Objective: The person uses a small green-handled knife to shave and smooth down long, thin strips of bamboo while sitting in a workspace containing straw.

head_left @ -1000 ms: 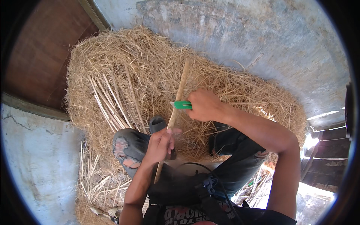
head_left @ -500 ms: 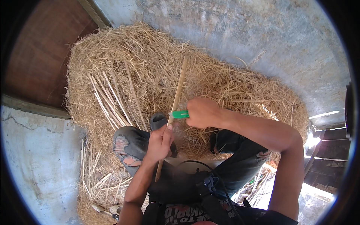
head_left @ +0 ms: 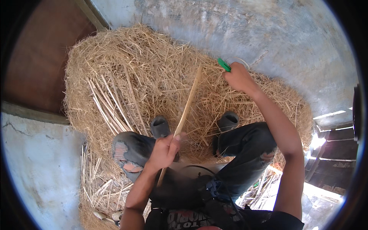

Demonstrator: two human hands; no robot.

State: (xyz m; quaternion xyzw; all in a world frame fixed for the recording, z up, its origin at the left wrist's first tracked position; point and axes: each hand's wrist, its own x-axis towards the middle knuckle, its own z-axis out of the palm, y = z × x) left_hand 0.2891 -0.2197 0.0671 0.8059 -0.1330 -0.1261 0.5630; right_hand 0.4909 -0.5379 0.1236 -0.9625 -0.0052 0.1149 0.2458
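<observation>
A long, pale strip of split bamboo [head_left: 189,99] slants up and away from my lap. My left hand [head_left: 163,150] is wrapped round its lower part, and the strip's near end sticks out below the fist. Away to the far right, my right hand [head_left: 238,78] grips a green utility knife [head_left: 224,64], its handle pointing up and to the left. The knife is apart from the strip, just beyond and right of its far tip. Whether the blade is out is too small to tell.
Shavings and straw [head_left: 153,65] are heaped before me against the grey wall [head_left: 245,30]. Several thin strips [head_left: 111,103] lie left of my knees. Dark slippers [head_left: 160,126] are on my feet. More sticks [head_left: 90,168] lie at lower left, and a brown panel [head_left: 42,57] stands far left.
My right hand has swept the green knife up and to the right, off the strip. The strip's far end has tipped slightly right; my left hand keeps its hold.
</observation>
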